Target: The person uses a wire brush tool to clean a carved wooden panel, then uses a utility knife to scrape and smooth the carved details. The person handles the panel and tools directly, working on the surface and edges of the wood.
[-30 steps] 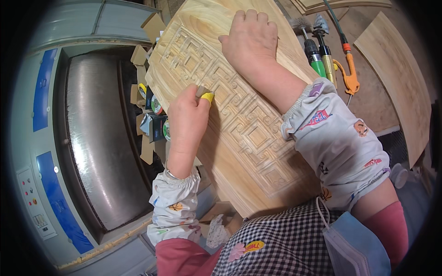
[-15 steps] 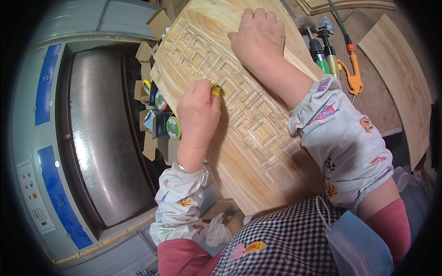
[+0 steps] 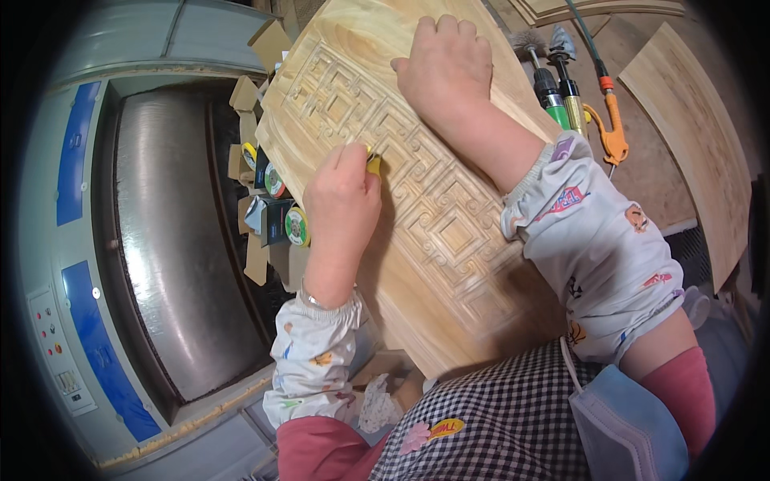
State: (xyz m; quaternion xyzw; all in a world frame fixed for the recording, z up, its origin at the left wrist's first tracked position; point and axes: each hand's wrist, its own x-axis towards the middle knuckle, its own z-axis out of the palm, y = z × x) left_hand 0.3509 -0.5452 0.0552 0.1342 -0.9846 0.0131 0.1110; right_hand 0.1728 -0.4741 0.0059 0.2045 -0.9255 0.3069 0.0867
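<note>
A pale wooden panel lies slanted before me, carved with a band of square fretwork and scrolls. My left hand is closed around a small yellow utility knife over the left edge of the carving. Only a short yellow part and a bit of metal show past the fingers; the working tip cannot be made out. Farther off, my right hand rests palm down on the plain wood right of the carving. Its thumb stands apart, and the fingers bend downward with their tips hidden.
Right of the panel stand power tools with brush heads and an orange air blow gun on a hose. A loose wooden sheet lies beyond. At left are open cardboard boxes with discs and a machine with a metal drum.
The left hand and the yellow knife have shifted very slightly, staying over the same part of the carving. The right hand keeps its place; the whole view has tilted a little.
</note>
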